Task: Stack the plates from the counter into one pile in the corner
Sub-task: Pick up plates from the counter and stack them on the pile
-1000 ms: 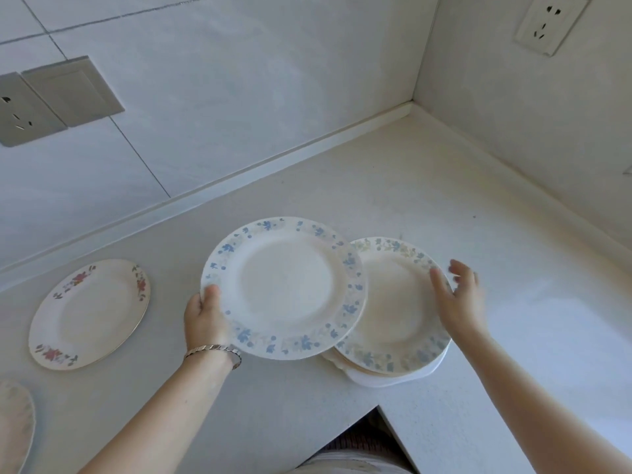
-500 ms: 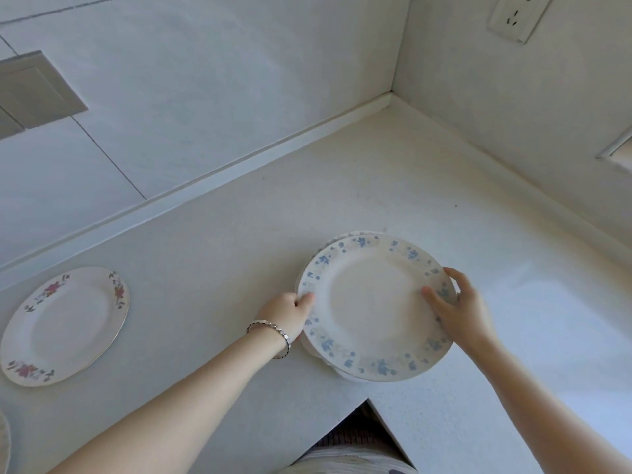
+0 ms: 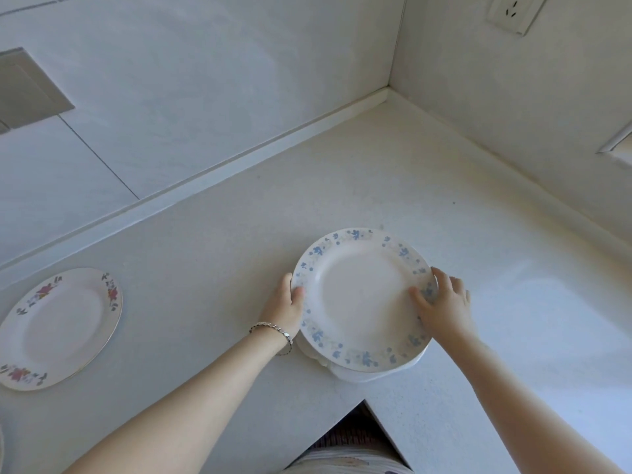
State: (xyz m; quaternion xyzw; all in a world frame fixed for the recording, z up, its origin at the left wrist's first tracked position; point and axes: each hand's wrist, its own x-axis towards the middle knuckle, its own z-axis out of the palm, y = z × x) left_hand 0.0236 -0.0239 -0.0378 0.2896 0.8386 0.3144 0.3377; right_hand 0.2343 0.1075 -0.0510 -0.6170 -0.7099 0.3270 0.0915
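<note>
A white plate with a blue flower rim [image 3: 359,295] lies on top of a small pile of plates [image 3: 372,372] on the white counter, near its inner front edge. My left hand [image 3: 285,307] grips the pile's left rim, thumb on the top plate. My right hand [image 3: 441,304] holds the right rim, thumb pressed on the plate's face. A separate plate with red flowers [image 3: 58,326] lies flat at the far left.
The counter [image 3: 410,186] runs back to the corner where two tiled walls meet [image 3: 390,88]. A socket [image 3: 513,10] sits on the right wall, a grey cover plate [image 3: 27,90] on the left wall. The counter's notch [image 3: 362,425] opens just below the pile.
The blue-rimmed plate moved right in my left hand and came down onto the pile. My right hand shifted onto its rim. Both hands now hold the pile's sides.
</note>
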